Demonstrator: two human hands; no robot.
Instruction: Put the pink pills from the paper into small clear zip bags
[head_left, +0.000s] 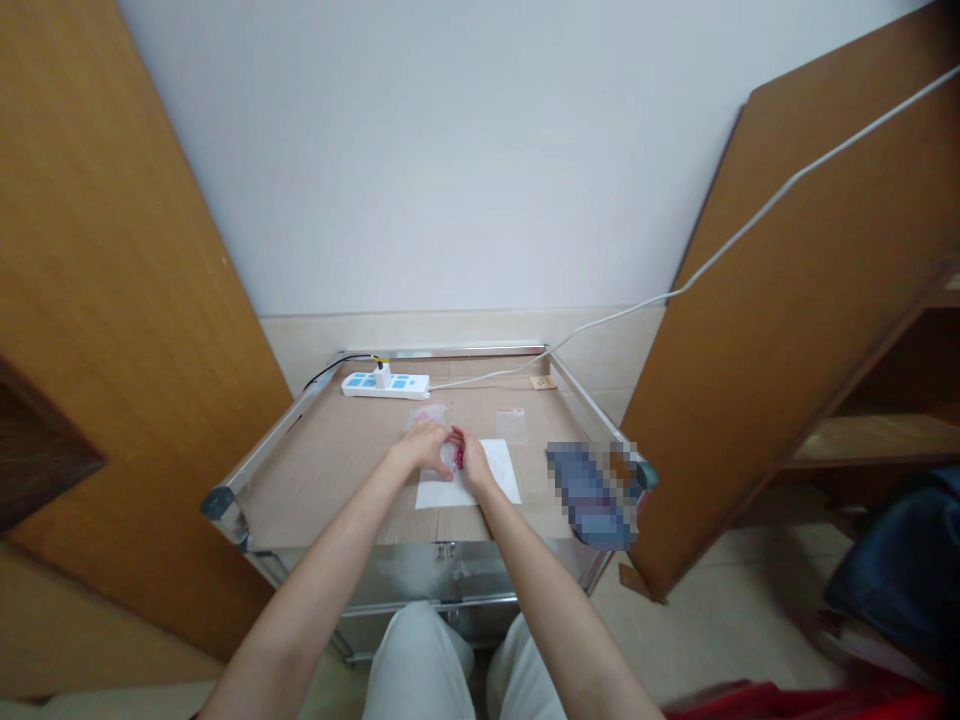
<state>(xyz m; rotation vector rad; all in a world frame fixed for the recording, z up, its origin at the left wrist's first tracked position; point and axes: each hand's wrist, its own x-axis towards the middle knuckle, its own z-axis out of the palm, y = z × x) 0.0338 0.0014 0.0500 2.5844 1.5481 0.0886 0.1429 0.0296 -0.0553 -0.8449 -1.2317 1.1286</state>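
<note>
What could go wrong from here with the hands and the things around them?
The clear round item between the left hand and right hand might slip, and the small dark-pink thing beside it could drop onto the white sheet of paper. The flat, clear plastic bag just beyond the paper might get brushed by a hand. The white cord from the white-and-blue power strip runs off rightwards; a snag could drag the strip.
</note>
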